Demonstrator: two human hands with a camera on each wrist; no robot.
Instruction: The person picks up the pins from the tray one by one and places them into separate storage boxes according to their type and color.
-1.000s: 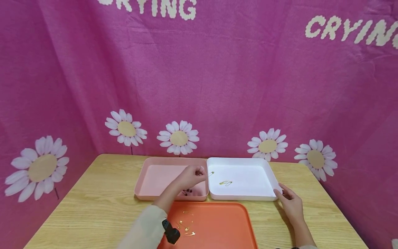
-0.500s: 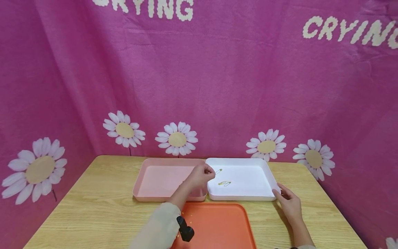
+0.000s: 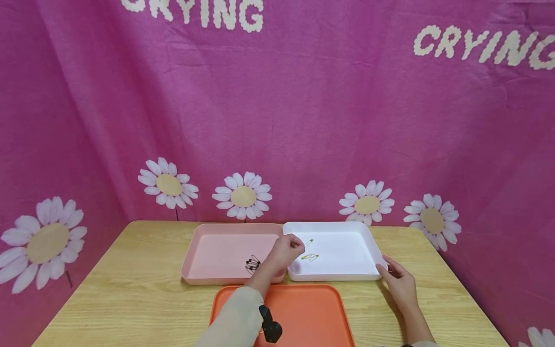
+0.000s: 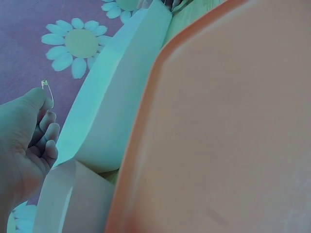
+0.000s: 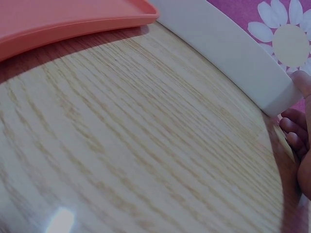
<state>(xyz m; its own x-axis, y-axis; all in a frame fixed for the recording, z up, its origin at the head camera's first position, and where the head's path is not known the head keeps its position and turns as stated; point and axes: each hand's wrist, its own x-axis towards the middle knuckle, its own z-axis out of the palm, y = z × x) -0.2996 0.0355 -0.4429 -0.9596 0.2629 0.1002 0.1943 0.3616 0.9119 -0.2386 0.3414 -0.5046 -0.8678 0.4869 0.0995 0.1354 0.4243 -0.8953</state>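
My left hand (image 3: 286,251) pinches a gold safety pin (image 4: 47,90) between thumb and fingertips, over the left side of the white tray (image 3: 347,246). Its other fingers are curled in the left wrist view. Two or so gold safety pins (image 3: 310,257) lie in that tray below the hand. My right hand (image 3: 401,284) grips the white tray's front right corner, thumb at the rim and fingers along the outer side. Several black safety pins (image 3: 252,264) lie in the pink tray (image 3: 217,250), beside my left forearm.
An orange tray (image 3: 312,313) lies nearest me, partly covered by my left sleeve (image 3: 234,320). The pink and white trays stand side by side behind it on the wooden table (image 3: 130,289). A purple cloth with daisies (image 3: 277,120) hangs behind.
My left hand has moved right with the safety pin, from above the pink tray's right edge to over the white tray. The right hand stays at the white tray's corner.
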